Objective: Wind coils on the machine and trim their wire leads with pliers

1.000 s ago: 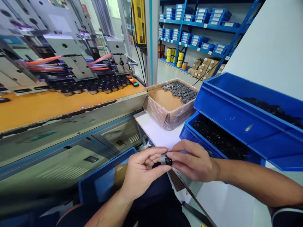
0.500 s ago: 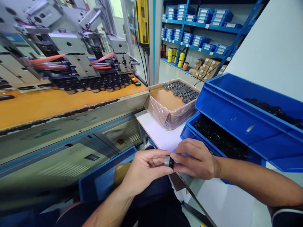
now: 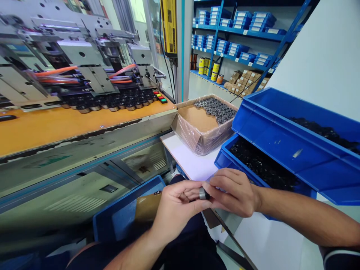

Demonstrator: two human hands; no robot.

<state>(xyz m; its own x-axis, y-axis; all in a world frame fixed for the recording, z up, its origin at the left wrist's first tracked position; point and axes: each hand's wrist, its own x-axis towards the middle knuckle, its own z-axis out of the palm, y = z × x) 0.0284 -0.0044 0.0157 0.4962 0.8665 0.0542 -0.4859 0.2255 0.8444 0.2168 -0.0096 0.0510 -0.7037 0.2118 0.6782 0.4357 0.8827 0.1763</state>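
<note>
Between my two hands, above my lap, is a small round part (image 3: 203,193) with a silvery metal ring and a black end. My left hand (image 3: 180,204) pinches the metal side between thumb and fingers. From the right, my right hand (image 3: 233,191) closes its fingertips on the black end, which they partly cover. Close beyond my right hand sits a blue bin (image 3: 222,159) filled with small black pieces (image 3: 261,165).
A plastic-wrapped cardboard box (image 3: 191,138) holds rows of metal parts. Another blue bin (image 3: 270,127) rests tilted above the lower one. Black-topped round parts (image 3: 112,105) line the orange bench (image 3: 56,125) under a machine (image 3: 95,77). A blue crate (image 3: 105,221) lies low at left.
Both hands have shifted slightly right with the round part, and my right fingers cover more of its black end. The machine's upper arms at left have swung down.
</note>
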